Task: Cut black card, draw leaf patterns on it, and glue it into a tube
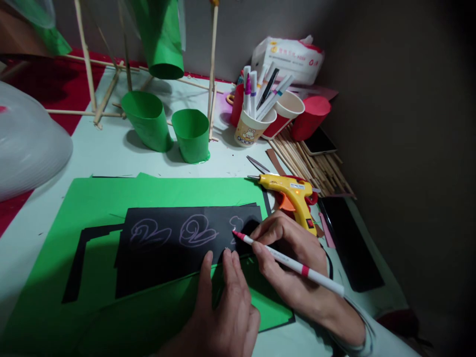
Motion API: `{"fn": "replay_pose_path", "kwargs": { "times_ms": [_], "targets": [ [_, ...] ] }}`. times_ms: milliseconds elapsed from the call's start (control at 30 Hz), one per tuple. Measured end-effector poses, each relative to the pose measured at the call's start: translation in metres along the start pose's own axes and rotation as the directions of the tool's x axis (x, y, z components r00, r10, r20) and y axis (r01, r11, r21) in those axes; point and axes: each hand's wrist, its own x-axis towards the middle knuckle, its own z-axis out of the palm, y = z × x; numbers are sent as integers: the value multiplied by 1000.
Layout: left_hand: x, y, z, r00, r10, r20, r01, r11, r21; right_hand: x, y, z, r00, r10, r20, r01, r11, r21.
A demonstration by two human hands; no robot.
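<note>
My right hand [293, 258] grips a white marker pen [286, 259] with a pinkish-red tip. Its point touches a sheet of black paper [159, 267] near the right end. Two looping pinkish outlines show on the black paper's left and middle, and a smaller partial outline lies at the pen's tip. My left hand [226, 302] rests with fingers stretched out on the lower edge of the black paper. Beneath lies a large sheet of green paper [100, 196], with a black paper strip [76, 263] on its left part.
A yellow glue gun [290, 191] and scissors [260, 164] lie right of the paper. Behind stand green paper cups [191, 131], a paper cup [249, 129] of markers, wooden sticks [308, 158] and a stick frame [85, 59]. A black phone [351, 243] lies at the right.
</note>
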Motion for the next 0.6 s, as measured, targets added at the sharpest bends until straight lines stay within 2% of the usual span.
{"fn": "replay_pose_path", "kwargs": {
  "times_ms": [200, 600],
  "targets": [
    [1, 0, -1, 1000, -9, 1, 9, 1000, 13, 3, 1, 6, 1000, 18, 11, -19, 997, 70],
    [3, -2, -6, 999, 14, 43, -14, 1000, -7, 5, 12, 7, 997, 65, -30, -63, 995, 73]
  ]
}}
